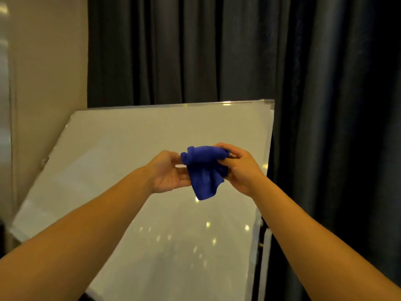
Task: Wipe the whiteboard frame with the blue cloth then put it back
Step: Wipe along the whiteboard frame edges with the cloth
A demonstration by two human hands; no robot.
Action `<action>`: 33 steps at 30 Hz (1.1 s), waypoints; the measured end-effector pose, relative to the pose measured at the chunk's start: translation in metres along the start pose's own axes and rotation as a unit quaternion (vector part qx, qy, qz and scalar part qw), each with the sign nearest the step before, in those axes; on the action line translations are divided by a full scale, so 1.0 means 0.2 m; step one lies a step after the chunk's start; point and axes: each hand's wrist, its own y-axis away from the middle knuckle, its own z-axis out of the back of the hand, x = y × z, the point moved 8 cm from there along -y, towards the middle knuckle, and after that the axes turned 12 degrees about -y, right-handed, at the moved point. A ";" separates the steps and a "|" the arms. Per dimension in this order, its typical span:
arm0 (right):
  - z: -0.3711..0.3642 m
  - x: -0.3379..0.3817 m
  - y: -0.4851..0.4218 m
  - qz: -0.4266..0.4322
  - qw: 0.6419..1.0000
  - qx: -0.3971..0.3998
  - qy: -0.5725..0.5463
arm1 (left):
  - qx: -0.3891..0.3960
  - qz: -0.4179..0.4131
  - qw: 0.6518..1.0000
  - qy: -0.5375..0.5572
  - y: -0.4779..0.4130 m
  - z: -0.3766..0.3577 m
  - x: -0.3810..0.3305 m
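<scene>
Pinching a soft, light blue cloth (205, 172) between them, the left hand (168, 173) and right hand (239, 170) grip its bunched top edge, its limp corner dangling before the whiteboard (130, 148) beyond.

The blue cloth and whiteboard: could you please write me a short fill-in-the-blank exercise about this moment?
1. The cloth is held by ____ hands.
2. The cloth's colour is ____.
3. Behind the whiteboard hangs a dark ____.
4. The cloth is bunched between the left hand and the right hand, in front of the ____.

Missing words: both; blue; curtain; whiteboard
</scene>
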 end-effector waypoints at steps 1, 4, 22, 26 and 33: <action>0.00 0.01 -0.10 0.028 0.999 0.000 0.036 | 0.008 -0.004 1.000 0.017 -0.09 0.04 -0.07; 0.00 0.00 -0.42 0.067 0.992 0.020 0.106 | 0.013 -0.043 0.999 -0.013 -0.36 0.17 -0.26; -0.02 -0.59 -2.16 0.028 0.980 -0.140 0.137 | -0.074 -0.296 0.939 -0.160 -1.70 1.14 -1.11; -0.07 -0.49 -2.46 0.118 0.949 -0.213 0.201 | -0.069 -0.372 0.910 -0.170 -1.97 1.28 -1.38; -0.40 -0.44 -2.72 0.310 0.631 -0.338 0.626 | -0.146 -0.461 0.840 -0.245 -2.29 1.48 -1.61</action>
